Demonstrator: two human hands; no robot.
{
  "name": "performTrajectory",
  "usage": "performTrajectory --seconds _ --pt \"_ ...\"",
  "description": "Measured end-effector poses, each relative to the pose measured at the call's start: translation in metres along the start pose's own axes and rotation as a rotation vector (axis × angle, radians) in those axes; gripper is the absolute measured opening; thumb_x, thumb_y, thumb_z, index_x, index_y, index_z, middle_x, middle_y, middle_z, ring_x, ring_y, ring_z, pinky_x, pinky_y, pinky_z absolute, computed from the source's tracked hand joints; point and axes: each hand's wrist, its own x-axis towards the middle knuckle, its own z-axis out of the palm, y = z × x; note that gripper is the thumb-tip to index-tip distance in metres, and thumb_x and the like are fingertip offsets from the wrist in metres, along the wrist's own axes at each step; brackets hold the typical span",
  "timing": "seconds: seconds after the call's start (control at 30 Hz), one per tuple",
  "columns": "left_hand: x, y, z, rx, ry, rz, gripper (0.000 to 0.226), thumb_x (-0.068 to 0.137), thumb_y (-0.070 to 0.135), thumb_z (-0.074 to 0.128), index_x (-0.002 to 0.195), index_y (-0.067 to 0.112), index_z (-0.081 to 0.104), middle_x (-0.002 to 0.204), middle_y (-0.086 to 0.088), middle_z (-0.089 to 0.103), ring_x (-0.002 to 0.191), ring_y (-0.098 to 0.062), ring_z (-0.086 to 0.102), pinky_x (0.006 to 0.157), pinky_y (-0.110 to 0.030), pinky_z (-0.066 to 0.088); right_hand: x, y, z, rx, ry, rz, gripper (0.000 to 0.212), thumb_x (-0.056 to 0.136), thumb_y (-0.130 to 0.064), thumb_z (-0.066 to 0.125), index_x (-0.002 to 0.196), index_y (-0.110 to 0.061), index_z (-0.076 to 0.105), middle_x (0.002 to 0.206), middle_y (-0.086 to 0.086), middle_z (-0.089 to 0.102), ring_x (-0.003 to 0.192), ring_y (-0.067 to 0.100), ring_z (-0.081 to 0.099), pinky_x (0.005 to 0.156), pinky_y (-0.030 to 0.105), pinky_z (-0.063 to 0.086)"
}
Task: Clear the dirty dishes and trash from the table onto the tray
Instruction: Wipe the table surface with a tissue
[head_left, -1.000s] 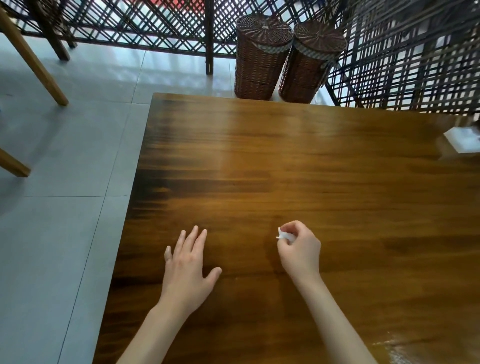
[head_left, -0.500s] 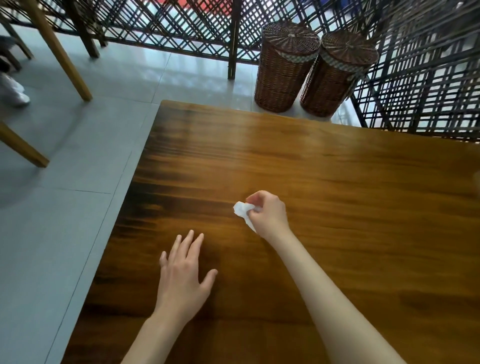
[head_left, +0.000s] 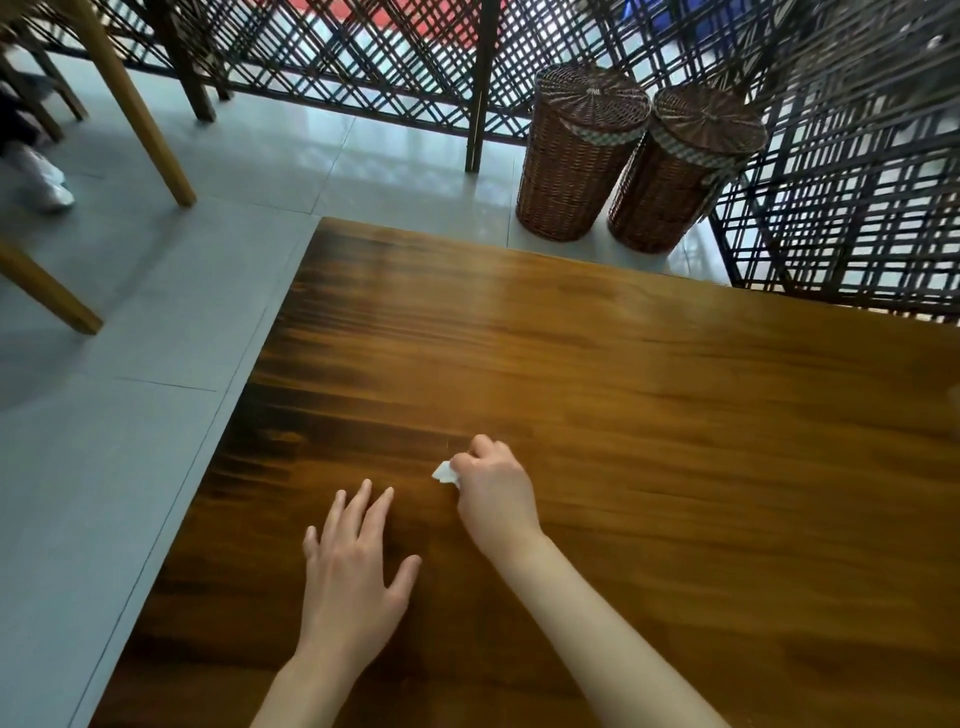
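R hand (head_left: 496, 496) pinches a crumpled white tissue (head_left: 445, 473) w/ curled fingers, low over the wooden table (head_left: 675, 415) nr its left edge; L hand (head_left: 353, 569) flat, fingers spread, just beside it.

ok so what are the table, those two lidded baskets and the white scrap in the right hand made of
Table: wood, going by the streaked brown grain, with a glossy finish that catches light.
Baskets: woven brown wicker or rattan, the weave showing on walls and lids; which one is unclear.
White scrap: probably tissue or a paper napkin, thin and crumpled, pinched in the right hand.
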Motion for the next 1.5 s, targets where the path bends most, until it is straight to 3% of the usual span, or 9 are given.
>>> performTrajectory --seconds 0.2,0.37,0.53,0.7,0.97,1.17,1.27,1.4,1.5 --pt "-0.011 -0.001 -0.003 0.069 -0.052 0.012 0.079 0.084 0.063 0.049 0.149 0.034 0.014 0.159 0.008 0.007 0.146 -0.017 0.002 0.116 -0.046 0.008 -0.040 -0.009 -0.002 0.050 -0.053 -0.025 0.021 0.089 -0.009 0.060 0.108 -0.012 0.069 0.100 0.004 0.063 0.090 0.015 0.056 0.077 0.024 0.051" --pt "-0.014 0.002 -0.004 0.148 -0.094 0.017 0.107 0.068 0.084 0.043 0.150 0.031 0.000 0.159 0.007 0.000 0.146 -0.018 -0.002 0.116 -0.047 0.006 -0.055 0.013 -0.016 0.175 0.028 0.137 0.020 0.088 -0.013 0.062 0.106 -0.014 0.071 0.097 -0.001 0.064 0.087 0.009 0.060 0.076 0.017 0.050" --pt "0.012 0.025 0.000 0.139 -0.047 0.100 0.110 0.069 0.085 0.040 0.151 0.026 -0.004 0.159 0.006 -0.003 0.146 -0.018 -0.005 0.115 -0.047 0.002 -0.007 0.069 -0.045 0.190 0.261 0.353 0.015 0.086 -0.008 0.061 0.098 -0.007 0.070 0.094 0.007 0.068 0.086 0.018 0.062 0.074 0.025 0.048" --pt "0.046 0.055 0.010 0.149 0.012 0.127 0.108 0.072 0.084 0.037 0.151 0.023 -0.002 0.160 0.003 -0.004 0.146 -0.021 -0.006 0.116 -0.047 0.004 0.037 0.099 -0.046 0.195 0.311 0.412 0.017 0.089 -0.007 0.058 0.100 -0.004 0.070 0.098 0.010 0.067 0.090 0.022 0.062 0.072 0.020 0.040" --pt "0.084 0.062 0.019 0.178 -0.002 0.070 0.114 0.067 0.089 0.033 0.151 0.023 -0.007 0.159 0.005 -0.007 0.146 -0.019 -0.007 0.117 -0.045 0.006 0.108 0.113 -0.040 0.286 0.376 0.511 0.020 0.091 -0.014 0.057 0.101 -0.005 0.071 0.099 0.009 0.069 0.092 0.019 0.062 0.071 0.017 0.038" --pt "0.084 0.060 0.019 0.132 0.013 0.066 0.115 0.066 0.088 0.038 0.151 0.024 -0.005 0.159 0.007 -0.006 0.146 -0.018 -0.007 0.117 -0.043 0.007 0.131 0.096 -0.031 0.258 0.275 0.406 0.023 0.090 -0.010 0.054 0.105 -0.006 0.071 0.105 0.009 0.068 0.097 0.023 0.062 0.080 0.026 0.046" --pt "0.086 0.059 0.022 0.132 0.017 0.060 0.115 0.065 0.089 0.037 0.151 0.025 -0.005 0.159 0.007 -0.005 0.146 -0.018 -0.006 0.117 -0.043 0.006 0.131 0.096 -0.032 0.190 0.240 0.339 0.023 0.092 -0.009 0.053 0.107 -0.005 0.070 0.105 0.010 0.067 0.096 0.023 0.062 0.077 0.022 0.044" --pt "0.086 0.056 0.025 0.133 0.019 0.067 0.115 0.065 0.089 0.037 0.151 0.025 -0.005 0.159 0.007 -0.005 0.146 -0.017 -0.006 0.116 -0.042 0.007 0.122 0.090 -0.036 0.117 0.126 0.210 0.024 0.092 -0.010 0.052 0.108 -0.007 0.070 0.107 0.008 0.066 0.099 0.022 0.061 0.086 0.028 0.048" --pt "0.085 0.055 0.024 0.119 0.017 0.064 0.114 0.066 0.087 0.039 0.151 0.025 -0.002 0.159 0.007 -0.003 0.146 -0.018 -0.005 0.116 -0.043 0.008 0.099 0.072 -0.029 0.106 0.094 0.096 0.023 0.092 -0.008 0.054 0.107 -0.009 0.070 0.107 0.004 0.067 0.099 0.018 0.059 0.085 0.024 0.046"
